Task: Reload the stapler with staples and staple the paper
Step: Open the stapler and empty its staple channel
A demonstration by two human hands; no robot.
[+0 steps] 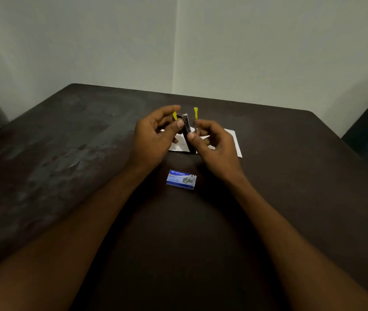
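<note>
1. My two hands cover most of the stapler (187,125); I see only a dark metal strip and two yellow tips, all blurred.
2. I cannot tell whether staples sit in the stapler's channel.
3. The paper (233,140) lies largely behind my right hand (215,147) and left hand (153,138).
4. The small print on the staple box (181,179) is too small to read.
5. The table (66,153) is cut off by the lower and side edges.

You face a dark brown table (66,153), its top scuffed and blotchy; pale, bare walls (88,41) meet in a corner behind it; dim light.
</note>
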